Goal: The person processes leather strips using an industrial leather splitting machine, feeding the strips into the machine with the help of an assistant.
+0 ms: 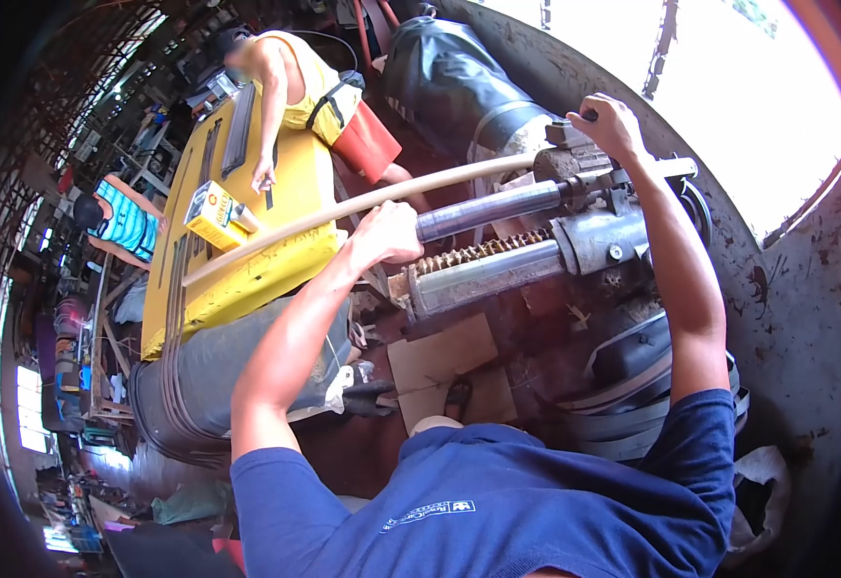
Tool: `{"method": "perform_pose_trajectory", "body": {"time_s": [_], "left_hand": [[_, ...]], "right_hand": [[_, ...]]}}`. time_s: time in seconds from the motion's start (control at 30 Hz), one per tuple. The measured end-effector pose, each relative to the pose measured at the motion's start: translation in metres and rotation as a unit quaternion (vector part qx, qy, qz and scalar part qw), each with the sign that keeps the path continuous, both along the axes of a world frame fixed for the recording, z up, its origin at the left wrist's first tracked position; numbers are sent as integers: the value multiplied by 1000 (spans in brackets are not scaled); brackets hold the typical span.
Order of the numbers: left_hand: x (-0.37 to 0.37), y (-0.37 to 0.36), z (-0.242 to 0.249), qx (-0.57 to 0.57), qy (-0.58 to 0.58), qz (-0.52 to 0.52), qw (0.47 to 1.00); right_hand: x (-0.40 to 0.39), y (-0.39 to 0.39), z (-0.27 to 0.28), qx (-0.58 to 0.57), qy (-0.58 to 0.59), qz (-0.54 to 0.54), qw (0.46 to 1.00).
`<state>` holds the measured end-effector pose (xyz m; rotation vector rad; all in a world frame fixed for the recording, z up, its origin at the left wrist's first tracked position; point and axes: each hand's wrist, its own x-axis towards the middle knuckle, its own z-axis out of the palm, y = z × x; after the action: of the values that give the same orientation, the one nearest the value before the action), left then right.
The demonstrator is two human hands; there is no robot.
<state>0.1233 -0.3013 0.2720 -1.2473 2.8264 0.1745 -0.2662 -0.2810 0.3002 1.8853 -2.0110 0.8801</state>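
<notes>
The work in hand appears to be working a metal machine [602, 243] by hand, which calls for a steady hold on its smooth metal cylinder [493, 209] while the dark knob [589, 115] is worked. The left hand [390, 234] has its fingers curled closed at the cylinder's near end, above the threaded rod [483, 252], and the right hand [615, 130] wraps narrowly around the knob. A long pale strip [440, 180] runs from over the yellow tabletop [300, 183] past the left hand toward the machine; whether the fingers touch it, I cannot tell.
</notes>
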Motion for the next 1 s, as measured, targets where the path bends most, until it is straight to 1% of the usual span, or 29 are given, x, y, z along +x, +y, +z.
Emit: {"method": "perform_pose_trajectory", "body": {"time_s": [0.03, 0.13, 0.23, 0.37, 0.5, 0.63, 0.67, 0.77, 0.8, 0.83, 0.9, 0.93, 0.97, 1.0], "left_hand": [[0, -3, 0, 2, -8, -14, 1000], [-3, -12, 4, 119, -70, -5, 990], [-2, -13, 10, 255, -31, 39, 966], [2, -28, 10, 384, -49, 56, 920], [6, -35, 13, 428, -59, 58, 900], [12, -43, 13, 438, -80, 60, 893], [17, -48, 12, 454, -91, 65, 884], [41, -76, -16, 491, -71, 127, 859], [59, -85, -26, 406, -83, 110, 903], [85, -103, -50, 415, -85, 126, 897], [104, -95, -53, 269, -179, 186, 928], [124, -96, -64, 202, -136, 109, 964], [146, -102, -85, 133, -90, 30, 987], [157, -108, -105, 63, -44, -50, 996]], "right_hand": [[0, 1, 0, -4, 1, 1, 1000], [-1, 3, -1, -14, 2, 2, 1000], [0, 7, -2, -20, -1, 3, 1000], [2, 10, 1, -16, -1, -2, 1000], [6, 10, 6, 9, -7, -12, 1000], [4, 1, 7, 27, 4, -20, 999], [6, -1, 10, 38, 2, -24, 999], [6, -13, 9, 59, 7, -23, 998], [6, -15, 8, 67, 4, -21, 998], [4, -14, 9, 73, 3, -21, 997], [5, -14, 9, 81, 2, -30, 996], [4, -15, 9, 80, 3, -27, 996], [4, -17, 9, 80, 4, -24, 997], [5, -16, 8, 79, 3, -24, 997]]}}
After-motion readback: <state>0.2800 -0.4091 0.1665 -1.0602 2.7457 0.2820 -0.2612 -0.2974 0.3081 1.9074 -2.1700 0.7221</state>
